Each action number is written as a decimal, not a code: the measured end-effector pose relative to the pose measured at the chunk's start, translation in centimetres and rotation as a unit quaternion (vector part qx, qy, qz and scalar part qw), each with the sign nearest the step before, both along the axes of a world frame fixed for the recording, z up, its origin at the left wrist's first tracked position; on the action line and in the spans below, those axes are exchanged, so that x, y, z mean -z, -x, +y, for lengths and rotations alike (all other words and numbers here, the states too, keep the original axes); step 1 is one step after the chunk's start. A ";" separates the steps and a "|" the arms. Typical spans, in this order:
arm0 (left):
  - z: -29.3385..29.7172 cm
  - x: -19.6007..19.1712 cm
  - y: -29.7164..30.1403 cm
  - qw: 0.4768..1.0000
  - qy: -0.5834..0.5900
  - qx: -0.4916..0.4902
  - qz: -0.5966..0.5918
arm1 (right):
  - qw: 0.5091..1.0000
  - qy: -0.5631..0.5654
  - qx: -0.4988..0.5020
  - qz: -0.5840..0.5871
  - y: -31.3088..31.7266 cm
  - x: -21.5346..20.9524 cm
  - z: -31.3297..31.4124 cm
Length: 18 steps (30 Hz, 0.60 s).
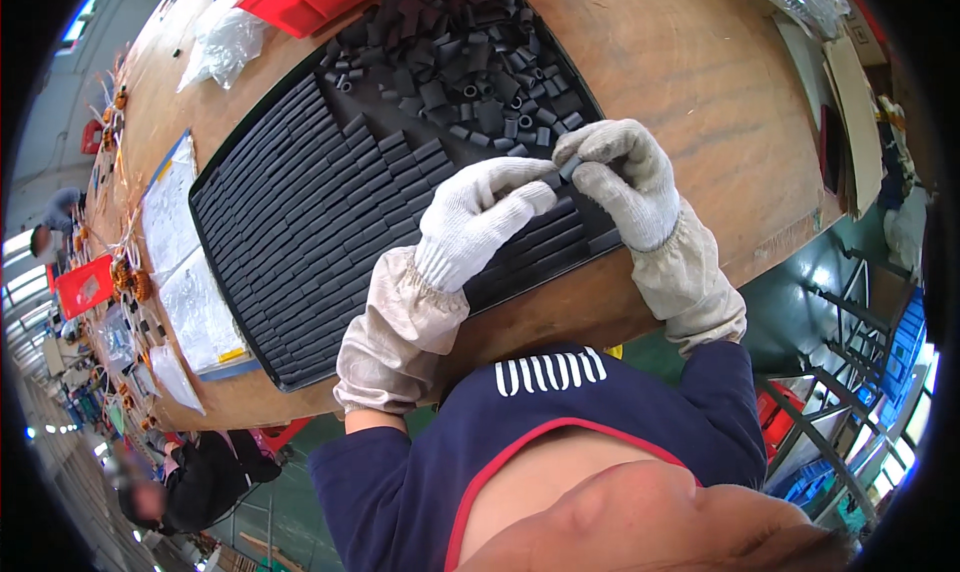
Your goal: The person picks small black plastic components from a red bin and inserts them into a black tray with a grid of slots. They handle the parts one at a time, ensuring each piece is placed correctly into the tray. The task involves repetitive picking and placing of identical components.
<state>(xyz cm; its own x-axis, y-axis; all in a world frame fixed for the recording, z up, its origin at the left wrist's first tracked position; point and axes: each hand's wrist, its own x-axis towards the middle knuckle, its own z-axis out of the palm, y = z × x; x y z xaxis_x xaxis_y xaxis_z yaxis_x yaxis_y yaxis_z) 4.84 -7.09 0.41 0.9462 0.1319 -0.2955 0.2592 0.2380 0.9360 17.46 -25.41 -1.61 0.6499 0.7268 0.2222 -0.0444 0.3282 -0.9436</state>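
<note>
Both my hands wear white knit gloves with cream sleeve covers above them, and they meet over the right side of a black tray point(458, 151). Thumb and fingers of my right hand point(632, 177) pinch a short dark tube piece point(569, 168). My left hand point(480, 215) has its thumb and fingertips closed on another small dark tube piece point(551, 180), right beside the first. Rows of black tube pieces point(300, 212) lie packed end to end below and left of my hands. Loose tube pieces point(480, 57) are heaped at the tray's far end.
A red bin point(300, 2) stands beyond the tray, with a clear plastic bag point(222, 42) near it. Papers point(185, 262) lie left of the tray on the wooden table point(710, 82). Cardboard point(850, 122) stands at the right. Another person point(200, 482) sits at lower left.
</note>
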 end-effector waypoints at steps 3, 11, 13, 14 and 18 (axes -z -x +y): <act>-0.1 -0.2 0.1 1.000 0.010 -0.006 -0.008 | 0.999 -0.029 -0.013 -0.031 -0.2 0.2 0.2; 0.0 -0.3 0.0 1.000 0.017 -0.006 0.011 | 0.983 0.037 0.021 -0.180 -0.1 0.0 0.6; 0.0 -0.1 0.1 0.999 0.029 -0.007 -0.015 | 0.954 0.059 0.006 -0.295 -0.8 -0.4 0.6; 0.0 0.0 0.0 0.999 0.034 -0.007 -0.027 | 0.945 0.064 -0.001 -0.320 -1.5 -0.8 0.6; -1.3 -0.5 -0.8 0.931 -0.330 0.047 -0.150 | 0.965 0.076 0.075 -0.240 -2.5 -1.8 -1.4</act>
<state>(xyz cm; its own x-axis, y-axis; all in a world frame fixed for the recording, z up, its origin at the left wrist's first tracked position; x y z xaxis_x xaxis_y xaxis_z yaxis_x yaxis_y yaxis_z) 5.62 -8.43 0.91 0.9897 0.1029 0.0994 -0.0467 -0.4244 0.9043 19.99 -26.82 0.19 0.5984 0.6808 0.4224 0.4470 0.1538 -0.8812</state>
